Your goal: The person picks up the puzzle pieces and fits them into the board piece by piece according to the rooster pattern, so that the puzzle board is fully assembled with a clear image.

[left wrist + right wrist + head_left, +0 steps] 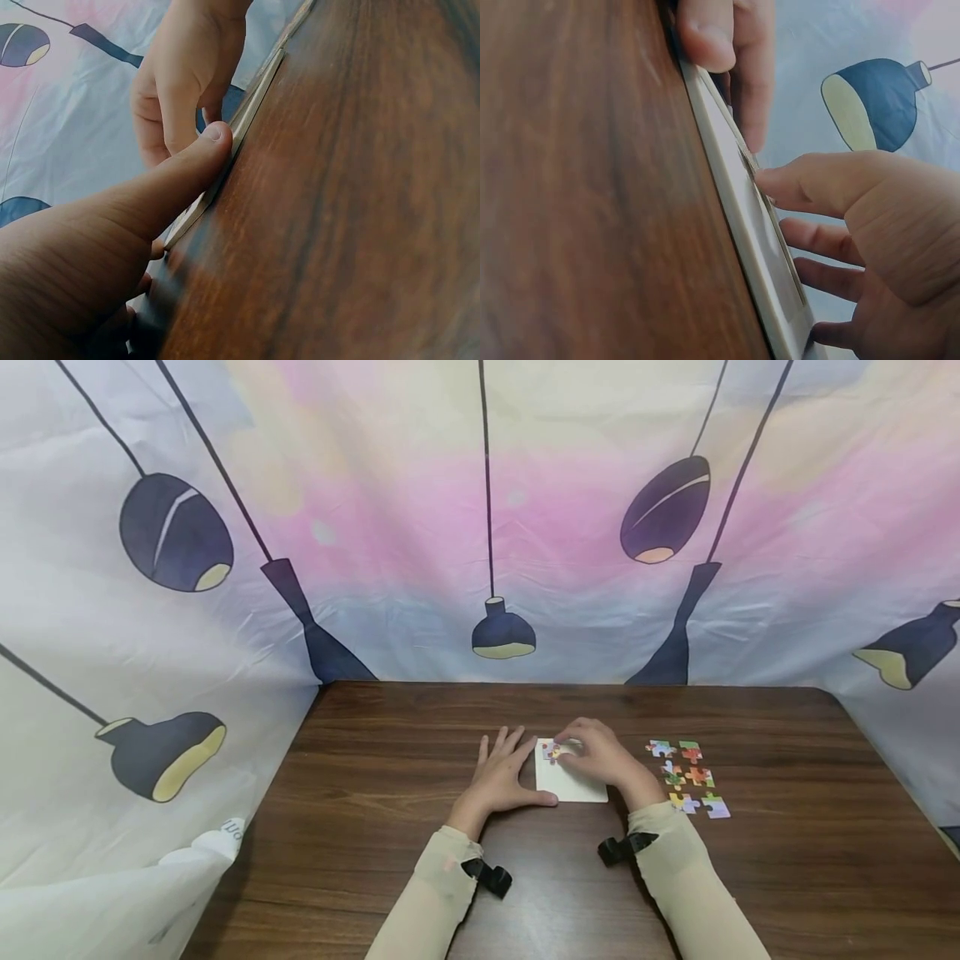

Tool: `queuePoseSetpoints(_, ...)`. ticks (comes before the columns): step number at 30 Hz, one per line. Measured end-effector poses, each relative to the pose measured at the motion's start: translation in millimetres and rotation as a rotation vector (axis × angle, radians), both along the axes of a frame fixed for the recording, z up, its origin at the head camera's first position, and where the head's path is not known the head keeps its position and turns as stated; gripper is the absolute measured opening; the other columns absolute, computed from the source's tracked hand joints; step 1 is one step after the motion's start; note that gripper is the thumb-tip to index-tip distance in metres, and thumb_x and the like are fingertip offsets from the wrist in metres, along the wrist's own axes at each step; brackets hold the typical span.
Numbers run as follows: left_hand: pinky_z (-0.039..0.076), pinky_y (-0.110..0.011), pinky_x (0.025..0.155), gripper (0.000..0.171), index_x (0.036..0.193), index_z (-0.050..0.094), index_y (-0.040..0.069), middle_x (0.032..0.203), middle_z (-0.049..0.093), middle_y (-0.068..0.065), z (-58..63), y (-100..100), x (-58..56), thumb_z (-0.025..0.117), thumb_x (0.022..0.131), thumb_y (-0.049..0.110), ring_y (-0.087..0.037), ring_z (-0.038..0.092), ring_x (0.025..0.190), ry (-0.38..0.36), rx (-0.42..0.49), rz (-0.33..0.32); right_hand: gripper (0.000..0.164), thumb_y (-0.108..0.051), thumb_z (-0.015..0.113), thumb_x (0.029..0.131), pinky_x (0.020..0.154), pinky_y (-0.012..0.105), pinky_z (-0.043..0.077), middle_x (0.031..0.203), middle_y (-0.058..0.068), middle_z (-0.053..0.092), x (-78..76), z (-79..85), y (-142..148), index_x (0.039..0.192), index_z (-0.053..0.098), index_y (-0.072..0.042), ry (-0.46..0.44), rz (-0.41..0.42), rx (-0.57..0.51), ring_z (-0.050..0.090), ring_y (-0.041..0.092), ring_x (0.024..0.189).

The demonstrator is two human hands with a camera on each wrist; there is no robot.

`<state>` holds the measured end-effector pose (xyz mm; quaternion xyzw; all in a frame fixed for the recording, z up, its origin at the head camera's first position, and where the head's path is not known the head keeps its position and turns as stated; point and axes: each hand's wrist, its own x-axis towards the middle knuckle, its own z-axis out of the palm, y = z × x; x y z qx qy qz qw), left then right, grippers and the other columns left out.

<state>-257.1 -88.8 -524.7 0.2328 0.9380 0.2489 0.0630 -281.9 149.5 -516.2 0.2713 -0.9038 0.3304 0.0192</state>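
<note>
A square white puzzle tray (581,788) with a raised rim lies flat on the table. My left hand (498,778) is spread along its left side, with the thumb (214,135) touching the near edge and the index fingertip at the far left corner. My right hand (600,758) is over the tray, its thumb and index finger curled around a small colourful jigsaw piece (552,752) at the far left corner of the tray. In the right wrist view the right thumb (772,180) meets the tray's inner surface, while the other fingers are partly hidden behind it.
Several loose jigsaw pieces (697,777) lie in two columns to the right of the tray, near my right forearm. The brown wooden table (360,835) ends at a hanging cloth (420,635) printed with lamps, behind and on the sides.
</note>
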Motion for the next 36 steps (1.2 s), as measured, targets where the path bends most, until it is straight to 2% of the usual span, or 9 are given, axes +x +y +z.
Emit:
queuePoseSetpoints(16,-0.002,-0.064,0.127,0.112,0.166,0.036,0.015,0.175,0.021,-0.012,2.2,-1.2,-0.1,0.083,0.080,0.069,-0.037,0.005,0.163,0.004,0.006,-0.001,0.025,-0.017,0.078,0.097,0.107,0.072,0.038,0.124,0.012,0.068,-1.4,3.8,-5.4,0.121,0.078,-0.010,-0.033,-0.012,0.048,0.053,0.044,0.127)
queuePoseSetpoints(28,-0.003,-0.063,0.128,0.111,0.166,0.037,0.015,0.175,0.021,-0.012,1.6,-0.8,-0.8,0.083,0.080,0.068,-0.036,0.005,0.163,-0.003,0.011,-0.003,0.022,-0.015,0.076,0.097,0.103,0.068,0.042,0.119,0.010,0.067,-0.5,5.3,-6.2,0.119,0.079,-0.013,-0.043,-0.007,0.046,0.056,0.040,0.120)
queuePoseSetpoints(31,-0.002,-0.063,0.128,0.110,0.166,0.038,0.015,0.175,0.022,-0.012,2.0,-0.8,-0.4,0.084,0.080,0.067,-0.037,0.006,0.163,-0.001,0.010,0.000,0.026,-0.015,0.076,0.099,0.104,0.066,0.044,0.122,0.011,0.068,-1.3,6.1,-3.5,0.124,0.078,-0.011,-0.057,0.010,-0.008,0.058,0.040,0.120)
queuePoseSetpoints(36,-0.001,-0.064,0.128,0.111,0.165,0.038,0.014,0.174,0.023,-0.012,1.7,-0.7,0.6,0.084,0.080,0.067,-0.037,0.007,0.162,-0.002,0.010,0.004,0.037,-0.017,0.077,0.099,0.104,0.063,0.049,0.131,0.015,0.067,-0.4,9.5,13.8,0.133,0.072,-0.004,-0.099,0.018,-0.194,0.061,0.040,0.125)
